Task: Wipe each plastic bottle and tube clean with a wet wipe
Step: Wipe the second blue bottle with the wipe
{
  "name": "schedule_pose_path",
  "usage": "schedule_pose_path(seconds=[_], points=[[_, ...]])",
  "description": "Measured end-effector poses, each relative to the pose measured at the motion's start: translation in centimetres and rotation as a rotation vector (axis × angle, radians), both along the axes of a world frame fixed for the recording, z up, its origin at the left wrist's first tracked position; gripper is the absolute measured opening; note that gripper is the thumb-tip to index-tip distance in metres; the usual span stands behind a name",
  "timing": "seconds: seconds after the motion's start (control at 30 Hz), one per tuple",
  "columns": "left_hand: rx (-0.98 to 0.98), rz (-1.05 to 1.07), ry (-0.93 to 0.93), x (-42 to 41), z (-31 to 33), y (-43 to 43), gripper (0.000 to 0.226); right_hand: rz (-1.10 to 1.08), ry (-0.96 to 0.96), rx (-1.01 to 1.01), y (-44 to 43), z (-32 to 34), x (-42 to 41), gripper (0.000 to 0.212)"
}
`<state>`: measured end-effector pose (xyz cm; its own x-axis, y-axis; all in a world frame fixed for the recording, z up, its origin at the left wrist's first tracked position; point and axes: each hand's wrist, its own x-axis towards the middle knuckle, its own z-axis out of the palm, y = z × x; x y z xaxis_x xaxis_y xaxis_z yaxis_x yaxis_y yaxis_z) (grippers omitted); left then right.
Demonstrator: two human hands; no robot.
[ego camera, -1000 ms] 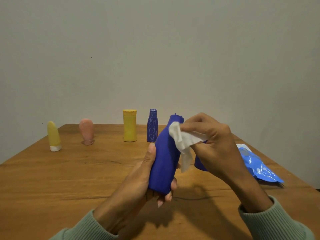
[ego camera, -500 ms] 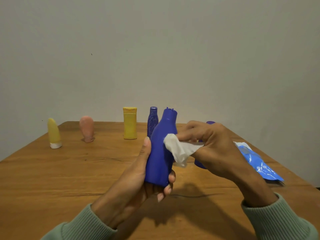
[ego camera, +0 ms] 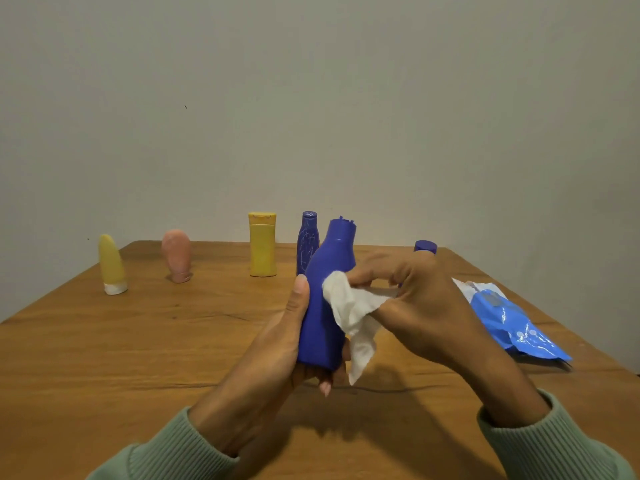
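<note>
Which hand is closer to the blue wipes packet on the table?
Right. The right hand, pinching the wet wipe, is just left of the wipes packet; the left hand holds the blue bottle farther left.

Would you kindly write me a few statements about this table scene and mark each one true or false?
1. The left hand grips the large blue plastic bottle by its lower part. True.
2. The right hand pinches a white wet wipe that touches that bottle's side. True.
3. The yellow flip-top plastic bottle lies on its side. False: it stands upright on the wooden table.
4. The shiny blue wipes packet lies left of both hands. False: it lies at the right, beyond the right hand.
5. The pink plastic tube stands between the yellow white-capped tube and the yellow bottle. True.
</note>
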<state>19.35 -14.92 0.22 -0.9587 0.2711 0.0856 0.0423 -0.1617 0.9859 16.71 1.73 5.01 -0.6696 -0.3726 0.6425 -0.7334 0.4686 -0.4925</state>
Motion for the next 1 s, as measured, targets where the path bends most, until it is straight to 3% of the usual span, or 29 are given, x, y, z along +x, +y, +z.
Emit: schedule_pose_path(seconds=[0.23,0.67,1.0], points=[[-0.19,0.014,0.082,-0.07,-0.28,0.28,0.08,-0.207,0.271,-0.231,0.16,-0.11,-0.55,0.024],[-0.26,0.107,0.131,-0.4,-0.86,0.7,0.078,-0.209,0.264,-0.103,0.01,0.02,-0.33,0.029],[-0.021,0.061,0.042,-0.14,-0.59,0.39,0.081,-0.172,0.208,-0.128,0.41,0.25,-0.44,0.021]])
